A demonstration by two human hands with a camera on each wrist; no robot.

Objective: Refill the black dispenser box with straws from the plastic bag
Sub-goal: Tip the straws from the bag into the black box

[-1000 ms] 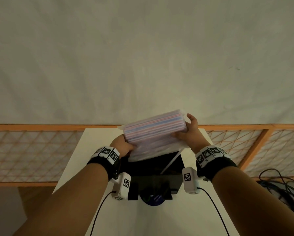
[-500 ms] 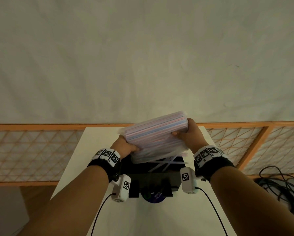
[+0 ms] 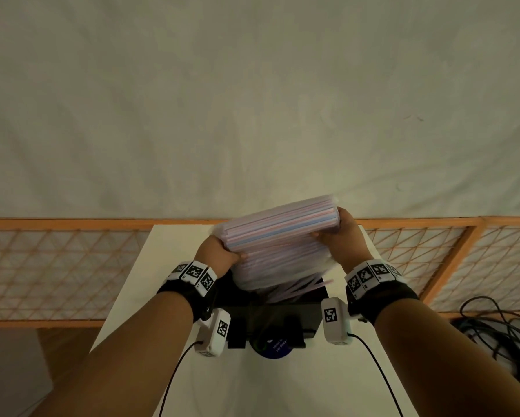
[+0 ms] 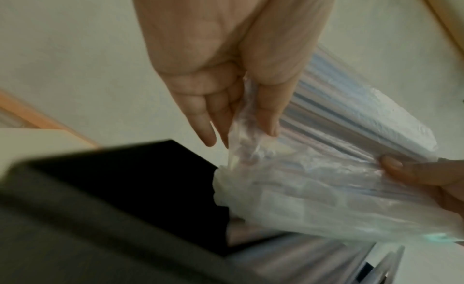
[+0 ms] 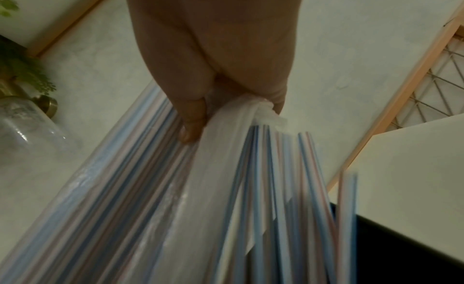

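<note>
Black wristbands, white coded tags, cabled white wrist cameras.

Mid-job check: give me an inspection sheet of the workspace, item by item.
Surface: white table, bare at the edges.
Job's things: bag held tilted over the black box; straws sliding out into it.
Clutter: blue disc at the box's near side.
Hands: left hand and right hand each grip an end of the bag.
Cables: wrist leads; coil on the floor, right.
Surroundings: plain wall, orange lattice rail.
</note>
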